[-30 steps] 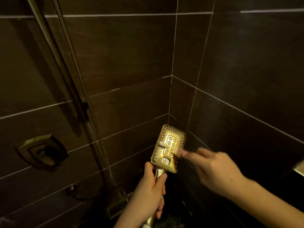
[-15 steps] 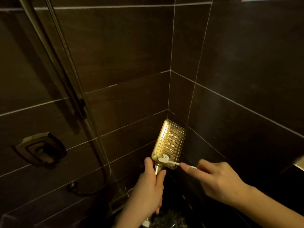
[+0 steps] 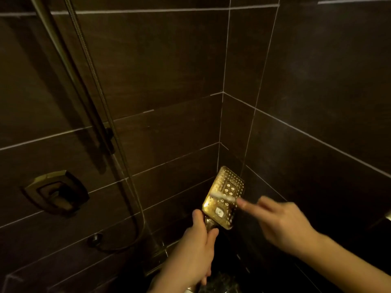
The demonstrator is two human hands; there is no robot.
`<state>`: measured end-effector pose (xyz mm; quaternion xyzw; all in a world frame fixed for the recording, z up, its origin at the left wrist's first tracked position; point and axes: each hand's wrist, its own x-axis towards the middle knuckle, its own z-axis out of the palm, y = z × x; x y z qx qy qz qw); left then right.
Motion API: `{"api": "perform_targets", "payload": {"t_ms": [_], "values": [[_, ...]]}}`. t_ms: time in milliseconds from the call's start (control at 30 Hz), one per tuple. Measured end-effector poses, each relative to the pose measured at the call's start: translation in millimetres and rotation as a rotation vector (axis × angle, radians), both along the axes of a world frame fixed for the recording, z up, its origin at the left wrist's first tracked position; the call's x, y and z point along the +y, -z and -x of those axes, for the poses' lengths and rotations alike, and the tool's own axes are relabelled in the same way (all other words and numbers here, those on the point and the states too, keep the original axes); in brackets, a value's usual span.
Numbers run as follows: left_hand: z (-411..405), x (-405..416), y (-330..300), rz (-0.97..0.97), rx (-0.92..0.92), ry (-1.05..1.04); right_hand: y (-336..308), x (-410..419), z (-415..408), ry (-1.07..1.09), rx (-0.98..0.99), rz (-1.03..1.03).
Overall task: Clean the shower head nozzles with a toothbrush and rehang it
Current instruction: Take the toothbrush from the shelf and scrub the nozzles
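A rectangular gold shower head (image 3: 227, 187) with rows of nozzles faces me, low in the corner of the dark tiled walls. My left hand (image 3: 195, 248) is wrapped around its handle just below the head. My right hand (image 3: 281, 223) reaches in from the right and holds a white toothbrush (image 3: 222, 197), whose blurred head lies across the middle of the nozzle face.
A slide rail (image 3: 69, 70) and a metal hose (image 3: 99, 92) run down the left wall, the hose looping to a wall outlet (image 3: 95, 237). A square gold mixer control (image 3: 56, 192) sits at the lower left. Dark tile walls meet right behind the shower head.
The toothbrush has moved up from the bottom edge of the shower head to the middle of its face. My left hand keeps its grip on the handle.
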<state>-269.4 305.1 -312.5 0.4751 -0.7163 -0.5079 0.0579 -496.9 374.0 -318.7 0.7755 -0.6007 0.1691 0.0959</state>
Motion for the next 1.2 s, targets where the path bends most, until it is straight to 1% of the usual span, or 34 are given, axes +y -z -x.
{"api": "perform_targets", "payload": {"t_ms": [67, 100, 133, 267, 333, 400, 467, 500, 600, 633, 700, 767, 800, 933, 1000, 1033, 1133, 1200], "values": [[1, 1, 2, 0.034, -0.098, 0.034, -4, -15, 14, 0.169, -0.08, 0.043], [1, 1, 2, 0.054, -0.13, 0.047, -3, -19, 17, 0.208, -0.104, 0.047], [1, 2, 2, 0.066, -0.146, 0.058, 0, -20, 15, 0.201, -0.115, 0.033], [0, -1, 4, 0.025, -0.176, 0.077, 19, 8, -21, -0.074, -0.092, -0.081], [-2, -2, 6, -0.016, -0.179, 0.083, 25, 12, -26, -0.12, -0.059, -0.105], [-4, -2, 9, -0.088, -0.079, 0.096, 26, 4, -15, -0.029, -0.067, -0.082], [-6, -3, 11, -0.169, 0.023, 0.089, 25, -1, -8, 0.072, -0.117, -0.07], [-7, -3, 12, -0.209, 0.059, 0.075, 25, 1, -10, 0.072, -0.125, -0.077], [-9, -2, 10, -0.317, 0.163, 0.031, 29, 18, -24, -0.074, -0.082, -0.108], [-10, -2, 9, -0.347, 0.193, 0.022, 31, 21, -24, -0.088, -0.054, -0.093], [-11, -2, 7, -0.386, 0.234, 0.009, 29, 15, -14, -0.002, -0.033, -0.064], [-10, -1, 6, -0.409, 0.257, -0.01, 25, 7, -8, 0.115, -0.048, -0.059], [-9, -1, 6, -0.413, 0.271, -0.027, 23, 7, -10, 0.126, -0.047, -0.07], [-4, 0, 7, -0.403, 0.347, -0.156, 28, 23, -42, -0.006, -0.016, -0.114], [-2, 2, 5, -0.389, 0.395, -0.216, 31, 25, -46, 0.032, -0.015, -0.092], [0, 4, 5, -0.382, 0.422, -0.24, 32, 23, -45, 0.063, -0.037, -0.058], [4, 8, 0, -0.355, 0.5, -0.303, 34, 23, -54, 0.111, -0.192, 0.019], [8, 11, -1, -0.354, 0.541, -0.356, 32, 23, -61, 0.131, -0.25, 0.037]]}}
